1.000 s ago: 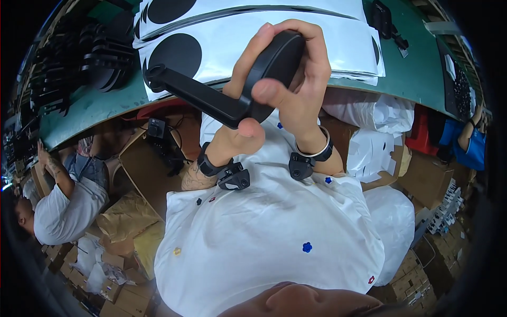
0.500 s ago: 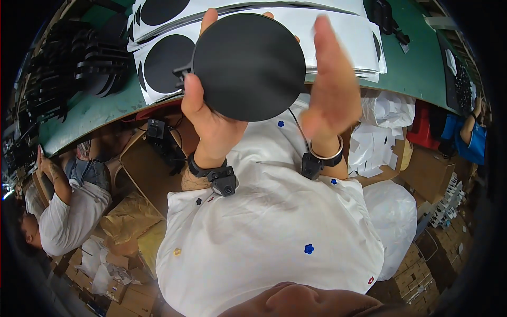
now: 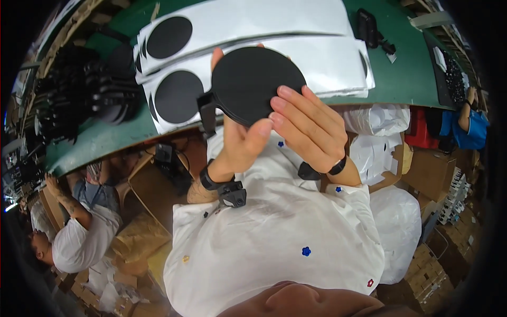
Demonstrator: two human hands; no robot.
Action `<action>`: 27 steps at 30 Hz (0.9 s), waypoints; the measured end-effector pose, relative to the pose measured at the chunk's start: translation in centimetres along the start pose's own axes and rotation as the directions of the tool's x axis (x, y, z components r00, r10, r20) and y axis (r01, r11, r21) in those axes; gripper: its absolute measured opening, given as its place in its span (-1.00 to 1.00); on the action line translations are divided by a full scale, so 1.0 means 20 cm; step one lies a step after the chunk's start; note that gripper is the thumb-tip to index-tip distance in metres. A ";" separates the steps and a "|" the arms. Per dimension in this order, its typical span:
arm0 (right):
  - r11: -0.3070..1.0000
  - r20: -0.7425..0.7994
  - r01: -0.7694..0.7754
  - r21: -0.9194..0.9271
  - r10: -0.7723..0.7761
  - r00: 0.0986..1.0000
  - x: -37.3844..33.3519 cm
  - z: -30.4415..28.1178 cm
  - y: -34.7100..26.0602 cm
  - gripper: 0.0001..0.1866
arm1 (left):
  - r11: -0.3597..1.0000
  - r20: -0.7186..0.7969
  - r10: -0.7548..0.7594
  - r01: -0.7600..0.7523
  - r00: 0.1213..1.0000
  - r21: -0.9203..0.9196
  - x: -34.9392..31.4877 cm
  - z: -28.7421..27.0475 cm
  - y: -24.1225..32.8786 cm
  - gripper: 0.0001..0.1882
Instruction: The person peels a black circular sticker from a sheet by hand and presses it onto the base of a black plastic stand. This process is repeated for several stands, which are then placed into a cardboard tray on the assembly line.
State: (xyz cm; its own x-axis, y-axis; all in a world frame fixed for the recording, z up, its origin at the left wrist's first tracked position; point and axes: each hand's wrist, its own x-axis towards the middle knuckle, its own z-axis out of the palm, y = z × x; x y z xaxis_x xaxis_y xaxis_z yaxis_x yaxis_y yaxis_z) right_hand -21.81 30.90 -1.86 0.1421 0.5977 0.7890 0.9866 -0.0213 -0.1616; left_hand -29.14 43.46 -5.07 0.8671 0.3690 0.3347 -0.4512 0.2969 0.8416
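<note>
A flat black disc (image 3: 240,76) with a small black bracket (image 3: 207,112) on its left edge is held above the table's near edge. My left hand (image 3: 236,145) grips it from below and behind, thumb near the lower rim and some fingertips showing past the far rim. Across the right part of its face lies my right hand (image 3: 314,127), fingers stretched out and flat. Behind the disc are stacked white sheets (image 3: 330,63) bearing black circles, one black circle (image 3: 179,96) showing just left of the disc. Both wrists wear black straps with small devices.
Black parts (image 3: 105,95) are heaped on the left of the green table (image 3: 406,87). A black device (image 3: 367,26) lies at the back right. Below the table are cardboard boxes (image 3: 430,169) and a plastic bag (image 3: 395,232). Another person (image 3: 87,232) works at the left.
My right hand has moved left onto the disc's face, having been raised apart from it. The disc has tilted and appears lower in the picture, with its bracket turned downward.
</note>
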 end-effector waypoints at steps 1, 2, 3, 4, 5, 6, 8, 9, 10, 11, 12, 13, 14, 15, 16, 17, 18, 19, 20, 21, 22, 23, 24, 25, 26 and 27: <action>0.999 0.012 0.001 -0.033 -0.001 1.000 0.02 -0.02 0.01 -0.80 | 1.000 0.022 0.017 -0.017 1.000 -0.003 0.02 0.00 -0.01 0.02; 0.998 0.024 0.005 -0.067 -0.003 1.000 0.04 -0.03 0.02 -0.80 | 0.998 0.006 -0.033 0.033 0.999 -0.046 0.04 0.01 -0.01 0.03; 0.996 0.014 0.011 -0.094 -0.010 1.000 0.07 -0.04 0.04 -0.80 | 0.991 -0.004 -0.092 0.091 0.996 -0.096 0.07 0.02 0.00 0.04; 0.993 0.010 0.019 -0.116 -0.018 1.000 0.09 -0.04 0.06 -0.79 | 0.979 -0.010 -0.150 0.147 0.989 -0.143 0.09 0.03 0.01 0.04; 0.990 0.006 0.029 -0.137 -0.028 1.000 0.12 -0.04 0.08 -0.78 | 0.980 0.015 -0.133 0.134 0.991 -0.147 0.12 0.04 0.02 0.04; 0.988 0.004 0.039 -0.148 -0.039 0.999 0.16 -0.05 0.10 -0.77 | 0.968 0.031 -0.184 0.187 0.982 -0.167 0.14 0.03 0.04 0.04; 0.985 -0.003 0.053 -0.166 -0.054 0.999 0.25 -0.08 0.16 -0.76 | 0.936 0.061 -0.282 0.288 0.958 -0.201 0.19 0.02 0.10 0.03; 0.984 -0.002 0.057 -0.167 -0.059 0.998 0.30 -0.10 0.20 -0.75 | 0.941 0.072 -0.265 0.274 0.962 -0.197 0.22 0.00 0.14 0.03; 0.984 -0.001 0.065 -0.164 -0.066 0.998 0.35 -0.11 0.25 -0.74 | 0.912 0.345 -0.340 0.396 0.875 -0.107 0.24 -0.05 0.19 -0.02; 0.982 -0.044 0.083 -0.169 -0.092 0.995 0.40 -0.11 0.34 -0.73 | 0.873 0.585 -0.407 0.488 0.701 0.023 0.27 -0.09 0.24 -0.07; 0.980 -0.087 0.104 -0.170 -0.120 0.989 0.46 -0.11 0.46 -0.73 | 0.881 0.592 -0.396 0.472 0.702 0.029 0.29 -0.12 0.30 -0.07; 0.978 -0.110 0.071 -0.197 -0.095 0.989 0.50 -0.10 0.58 -0.71 | 0.886 0.654 -0.423 0.437 0.627 0.154 0.32 -0.14 0.37 -0.09; 0.975 -0.135 0.040 -0.219 -0.071 0.988 0.53 -0.09 0.71 -0.69 | 0.882 0.700 -0.457 0.384 0.549 0.274 0.34 -0.18 0.44 -0.09; 0.971 -0.148 -0.088 -0.222 0.056 0.987 0.58 -0.10 0.84 -0.70 | 0.878 0.631 -0.477 0.307 0.612 0.366 0.35 -0.23 0.56 -0.17; 0.951 -0.163 -0.214 -0.225 0.180 0.970 0.62 -0.11 0.98 -0.71 | 0.859 0.560 -0.478 0.229 0.676 0.457 0.34 -0.28 0.66 -0.25; 0.906 -0.211 -0.303 -0.295 0.248 0.946 0.63 -0.13 1.15 -0.73 | 0.852 0.315 -0.306 0.111 0.898 0.512 0.27 -0.30 0.72 -0.40; 0.854 -0.258 -0.386 -0.350 0.308 0.916 0.67 -0.14 1.33 -0.74 | 0.677 0.219 -0.227 -0.008 0.949 0.736 0.28 -0.33 0.90 -0.48; 0.790 -0.290 -0.469 -0.396 0.377 0.880 0.69 -0.16 1.51 -0.74 | 0.647 -0.169 0.483 -0.220 0.859 0.730 0.13 -0.31 0.76 -0.62; 0.712 -0.330 -0.555 -0.430 0.448 0.831 0.69 -0.20 1.68 -0.73 | 0.421 -0.109 0.690 -0.274 0.716 0.865 0.02 -0.53 0.81 -0.65; 0.661 -0.363 -0.600 -0.451 0.478 0.800 0.69 -0.24 1.84 -0.74 | 0.407 -0.244 0.776 -0.165 0.582 0.898 -0.10 -0.68 0.90 -0.67; 0.604 -0.396 -0.645 -0.468 0.509 0.765 0.67 -0.27 1.96 -0.74 | 0.415 -0.358 0.835 -0.050 0.418 0.909 -0.15 -0.76 0.94 -0.69; 0.620 -0.399 -0.633 -0.465 0.492 0.774 0.67 -0.27 2.05 -0.74 | 0.410 -0.356 0.846 -0.057 0.398 0.910 -0.13 -0.75 0.94 -0.69; 0.604 -0.368 -0.635 -0.482 0.519 0.772 0.66 -0.27 2.14 -0.74 | 0.452 -0.403 0.736 0.049 0.545 0.891 -0.11 -0.74 0.94 -0.68; 0.583 -0.337 -0.641 -0.499 0.551 0.763 0.64 -0.27 2.22 -0.74 | 0.470 -0.445 0.592 0.161 0.672 0.868 -0.07 -0.73 0.96 -0.67; 0.561 -0.304 -0.647 -0.517 0.586 0.751 0.64 -0.26 2.25 -0.73 | 0.462 -0.484 0.422 0.277 0.767 0.842 -0.04 -0.73 0.95 -0.65; 0.560 -0.311 -0.649 -0.515 0.583 0.750 0.64 -0.24 2.27 -0.73 | 0.461 -0.479 0.426 0.271 0.768 0.845 0.00 -0.75 0.94 -0.65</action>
State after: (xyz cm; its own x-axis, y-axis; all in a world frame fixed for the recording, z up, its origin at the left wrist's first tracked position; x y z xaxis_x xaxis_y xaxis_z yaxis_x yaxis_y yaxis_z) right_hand 25.25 33.75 3.67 0.7071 0.1871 0.6820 0.5016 -0.8125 -0.2971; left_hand -40.83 62.17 4.39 0.3727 0.8313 0.4125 0.2049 -0.5072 0.8371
